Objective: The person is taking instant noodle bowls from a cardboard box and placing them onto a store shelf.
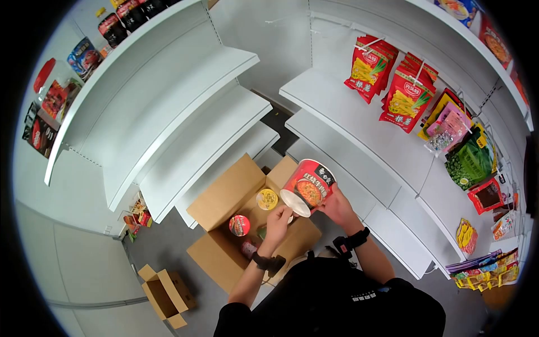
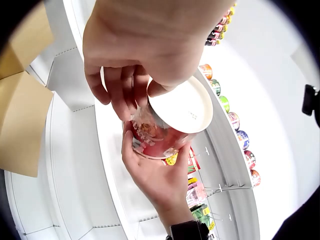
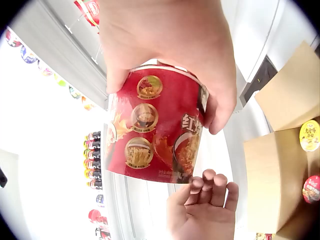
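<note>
A red instant noodle cup (image 1: 308,185) is held tilted in front of the body, its white base facing down toward the left hand. My right hand (image 1: 339,208) grips the cup around its upper end, with thumb and fingers on opposite sides in the right wrist view. My left hand (image 1: 276,224) pinches the edge of the white base, thumb on the base (image 2: 187,107) and fingers bent along the side. Below the cup stands an open cardboard box (image 1: 227,194). Inside it are a yellow-lidded cup (image 1: 266,199), a red-lidded cup (image 1: 240,225) and other partly hidden packs.
White shelves (image 1: 196,118) rise on the left, more shelves (image 1: 348,121) on the right. Red snack bags (image 1: 407,98) hang on hooks at the right. Dark bottles (image 1: 112,29) stand at the upper left. A smaller open carton (image 1: 168,292) sits on the floor.
</note>
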`<state>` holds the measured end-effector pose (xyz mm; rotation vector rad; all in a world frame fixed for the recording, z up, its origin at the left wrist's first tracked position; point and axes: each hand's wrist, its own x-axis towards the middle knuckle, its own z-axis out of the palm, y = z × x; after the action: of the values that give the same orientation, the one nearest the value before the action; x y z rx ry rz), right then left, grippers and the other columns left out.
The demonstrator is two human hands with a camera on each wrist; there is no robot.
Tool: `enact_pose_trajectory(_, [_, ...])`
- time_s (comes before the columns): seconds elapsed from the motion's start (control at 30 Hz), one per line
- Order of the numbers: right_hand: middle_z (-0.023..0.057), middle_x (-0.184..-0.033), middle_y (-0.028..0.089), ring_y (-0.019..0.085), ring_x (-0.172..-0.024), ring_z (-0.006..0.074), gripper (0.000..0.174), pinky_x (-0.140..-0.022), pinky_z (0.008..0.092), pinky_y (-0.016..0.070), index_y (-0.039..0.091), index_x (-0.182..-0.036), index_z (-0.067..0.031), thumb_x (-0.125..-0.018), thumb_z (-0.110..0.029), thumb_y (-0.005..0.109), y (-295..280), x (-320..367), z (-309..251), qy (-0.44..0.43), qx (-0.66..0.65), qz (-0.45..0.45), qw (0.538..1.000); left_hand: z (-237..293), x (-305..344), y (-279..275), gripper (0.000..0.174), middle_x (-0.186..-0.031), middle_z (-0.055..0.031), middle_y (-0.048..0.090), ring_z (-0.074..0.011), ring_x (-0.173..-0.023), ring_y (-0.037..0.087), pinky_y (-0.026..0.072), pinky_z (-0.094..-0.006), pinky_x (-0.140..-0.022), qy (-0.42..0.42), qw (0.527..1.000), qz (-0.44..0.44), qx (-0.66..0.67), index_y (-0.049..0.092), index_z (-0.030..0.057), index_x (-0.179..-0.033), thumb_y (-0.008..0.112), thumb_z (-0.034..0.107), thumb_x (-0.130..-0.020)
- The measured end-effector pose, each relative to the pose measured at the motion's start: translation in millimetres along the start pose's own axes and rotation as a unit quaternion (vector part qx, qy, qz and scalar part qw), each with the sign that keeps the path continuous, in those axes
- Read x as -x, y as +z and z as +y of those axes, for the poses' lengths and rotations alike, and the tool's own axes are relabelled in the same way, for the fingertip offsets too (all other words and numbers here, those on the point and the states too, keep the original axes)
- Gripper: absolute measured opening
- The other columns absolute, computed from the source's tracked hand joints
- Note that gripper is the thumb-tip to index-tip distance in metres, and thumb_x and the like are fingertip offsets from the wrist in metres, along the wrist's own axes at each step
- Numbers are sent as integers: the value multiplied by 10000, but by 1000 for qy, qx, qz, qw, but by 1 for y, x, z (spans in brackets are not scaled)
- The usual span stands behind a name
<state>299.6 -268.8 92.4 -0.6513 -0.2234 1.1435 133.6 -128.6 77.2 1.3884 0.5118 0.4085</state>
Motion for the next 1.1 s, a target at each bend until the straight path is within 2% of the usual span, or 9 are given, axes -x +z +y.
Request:
enact_pose_trajectory(0.1, [119, -1370, 454, 440, -1262, 287, 591, -1059, 472, 309, 341, -1368, -84, -954, -498, 422, -1, 20, -12, -11, -12, -15, 1000, 13, 5, 11, 193, -809, -50, 651, -101, -780, 599, 460, -232, -706, -1, 998, 3, 66, 609, -16, -943, 536, 162, -936])
enact_pose_trajectory(0.23, [114, -1342, 476, 469, -1233, 271, 557, -1044, 474, 337, 367, -1346, -80, -960, -479, 422, 2, 60, -31, -55, 34, -12, 998, 39, 22, 37, 290, -990, -73, 637, -135, -850, 614, 492, -259, -754, 0, 992, 68, 108, 560, 2, -1086, 495, 257, -965])
enact_pose_trajectory(0.27, [104, -1308, 499, 495, -1200, 238, 522, -1014, 451, 382, 380, -1333, -76, -962, -437, 450, 3, 73, -36, -75, 43, -8, 996, 38, 27, 40, 407, -1122, -95, 591, -168, -944, 597, 505, -299, -805, -10, 994, 35, 103, 491, 8, -1214, 477, 331, -968])
enact_pose_trajectory(0.37, [95, -1271, 519, 519, -1159, 201, 490, -980, 424, 420, 403, -1316, -68, -957, -390, 491, -6, 111, -47, -94, 119, 24, 988, 59, 53, 76, 488, -1211, -101, 537, -188, -1059, 550, 499, -334, -846, -24, 993, -26, 115, 429, 28, -1303, 477, 374, -962])
enact_pose_trajectory(0.4, [87, -1232, 537, 531, -1126, 176, 455, -951, 388, 444, 431, -1298, -56, -948, -332, 527, -6, 125, -51, -103, 132, 51, 985, 59, 59, 86, 548, -1295, -94, 470, -195, -1163, 486, 485, -360, -890, -20, 992, -77, 99, 364, 59, -1368, 489, 393, -951])
enact_pose_trajectory(0.5, [86, -1228, 537, 526, -1127, 171, 453, -950, 368, 443, 445, -1293, -48, -940, -315, 542, -10, 164, -63, -124, 200, 84, 968, 58, 89, 124, 578, -1324, -82, 444, -188, -1203, 453, 477, -355, -903, -11, 995, -95, 38, 340, 77, -1388, 506, 403, -940])
enact_pose_trajectory(0.67, [93, -1253, 519, 510, -1154, 187, 505, -959, 362, 435, 432, -1317, -47, -920, -323, 575, -18, 219, -73, -129, 231, 98, 959, 51, 127, 163, 624, -1338, -64, 439, -183, -1202, 454, 441, -351, -943, -39, 991, -121, 41, 314, 79, -1408, 537, 403, -924])
enact_pose_trajectory(0.9, [117, -1327, 446, 447, -1225, 215, 601, -993, 374, 407, 355, -1371, -45, -905, -329, 605, -17, 257, -67, -147, 218, 96, 960, 48, 162, 177, 637, -1339, -83, 442, -183, -1209, 451, 403, -324, -975, -16, 990, -125, 58, 308, 43, -1409, 583, 315, -903])
enact_pose_trajectory(1.1, [121, -1322, 433, 452, -1194, 195, 587, -972, 340, 411, 343, -1381, -48, -894, -211, 626, -6, 282, -53, -158, 188, 70, 967, 44, 182, 174, 674, -1359, -102, 426, -203, -1259, 412, 362, -336, -1020, 13, 986, -135, 101, 296, 9, -1409, 608, 269, -872])
